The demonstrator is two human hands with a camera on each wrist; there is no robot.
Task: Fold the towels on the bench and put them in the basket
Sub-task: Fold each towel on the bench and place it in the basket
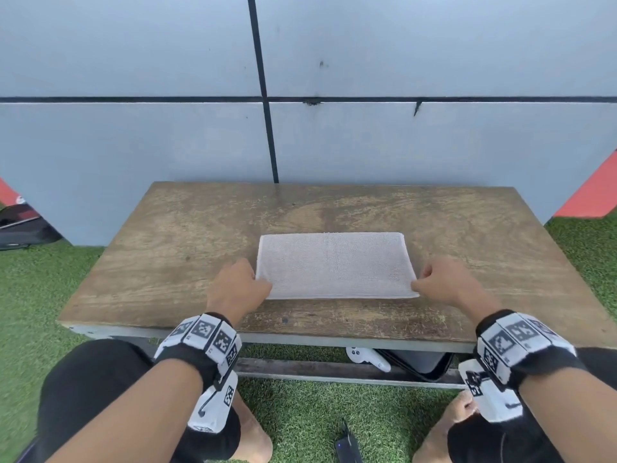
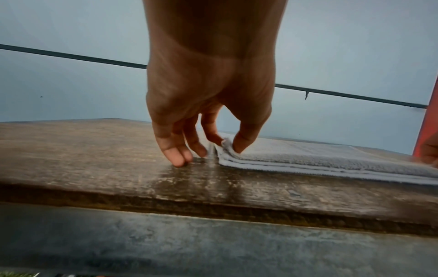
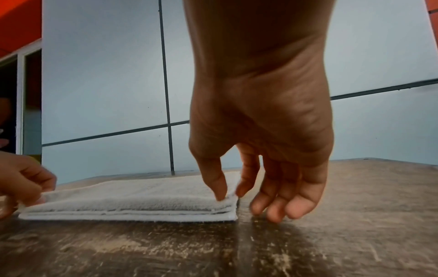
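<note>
Head view: white towel (image 1: 335,265), folded to a flat rectangle, lies on the wooden bench (image 1: 187,248), right of centre toward the near edge. Left hand (image 1: 238,287) at its near-left corner, right hand (image 1: 445,284) at its near-right corner; both wrists wear marker bands (image 1: 203,339). Grey panel wall (image 1: 133,145) behind, green turf (image 1: 300,416) below. Left wrist view: thumb and forefinger pinch the top layer of the corner; the other fingers (image 2: 176,157) touch the wood. Right wrist view: thumb (image 3: 214,184) presses the top of the towel's corner, forefinger apparently behind it, seemingly a pinch; remaining fingers hang loosely curled beside the stack.
</note>
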